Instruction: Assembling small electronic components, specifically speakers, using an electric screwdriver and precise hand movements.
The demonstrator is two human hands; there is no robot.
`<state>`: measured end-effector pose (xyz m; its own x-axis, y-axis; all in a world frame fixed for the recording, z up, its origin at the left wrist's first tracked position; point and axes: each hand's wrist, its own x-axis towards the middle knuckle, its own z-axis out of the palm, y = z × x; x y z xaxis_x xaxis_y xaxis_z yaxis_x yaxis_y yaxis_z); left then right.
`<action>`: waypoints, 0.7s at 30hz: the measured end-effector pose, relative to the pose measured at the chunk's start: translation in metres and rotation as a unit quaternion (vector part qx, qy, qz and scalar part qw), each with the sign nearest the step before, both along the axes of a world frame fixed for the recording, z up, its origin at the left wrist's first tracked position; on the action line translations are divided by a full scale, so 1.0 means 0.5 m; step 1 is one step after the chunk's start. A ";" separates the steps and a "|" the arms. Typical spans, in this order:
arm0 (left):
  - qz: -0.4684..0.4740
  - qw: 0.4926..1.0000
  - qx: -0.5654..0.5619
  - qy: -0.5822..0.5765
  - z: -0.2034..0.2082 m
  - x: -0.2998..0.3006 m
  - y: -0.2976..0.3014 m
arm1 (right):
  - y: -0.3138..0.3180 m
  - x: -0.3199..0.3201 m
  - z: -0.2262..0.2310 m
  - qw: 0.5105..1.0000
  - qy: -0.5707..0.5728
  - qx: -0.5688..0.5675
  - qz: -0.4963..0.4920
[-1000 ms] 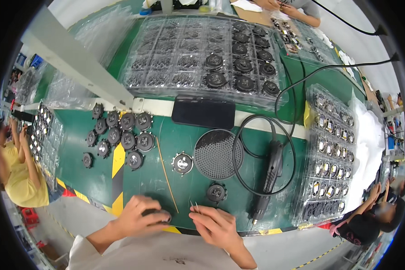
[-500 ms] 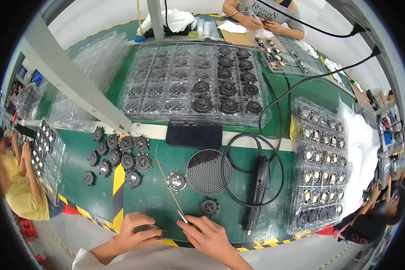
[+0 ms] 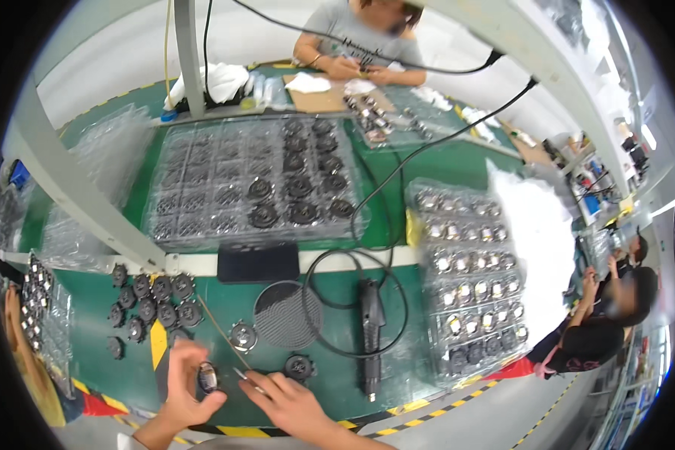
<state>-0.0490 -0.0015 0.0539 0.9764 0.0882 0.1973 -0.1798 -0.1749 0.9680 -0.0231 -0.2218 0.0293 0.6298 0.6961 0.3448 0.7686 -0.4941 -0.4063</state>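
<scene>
My left hand (image 3: 181,390) is closed at the table's near edge, pinching a small round dark part (image 3: 208,378) tilted up on its edge, with a shiny rim showing. Just to its right, my right hand (image 3: 289,409) grips a slim pale pointed tool (image 3: 240,373), whose tip points toward the round part, apart from it. Beyond my right hand lies a round black part (image 3: 299,367). Another one with a lighter rim (image 3: 243,337) sits beside a thin wooden stick (image 3: 219,322). Several more black round parts (image 3: 147,310) are clustered beyond my left hand.
A dark perforated round mat (image 3: 286,315) and a flat black rectangular slab (image 3: 259,262) lie mid-table. A corded black hand tool (image 3: 370,337) rests to the right. Clear trays (image 3: 202,241) stand behind a metal post (image 3: 90,202). Another loaded tray (image 3: 469,300) is at right. A co-worker (image 3: 360,45) sits opposite.
The whole view has shifted, so the table sits further left and lower. My left hand has lifted and turned the round part upright; the right hand still holds the pale tool.
</scene>
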 end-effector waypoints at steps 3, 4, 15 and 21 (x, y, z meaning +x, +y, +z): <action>-0.115 0.993 0.003 0.019 0.041 0.095 -0.001 | -0.015 0.000 0.011 1.000 0.012 -0.009 -0.005; -0.126 0.991 -0.030 0.016 0.031 0.112 -0.009 | -0.034 0.002 0.022 0.999 0.020 0.033 -0.011; -0.137 0.988 -0.023 -0.063 -0.043 0.169 0.034 | -0.234 0.105 0.067 0.971 -0.021 0.067 -0.228; -0.141 0.988 -0.038 -0.050 -0.059 0.159 0.032 | -0.215 0.108 0.040 0.967 -0.027 0.081 -0.241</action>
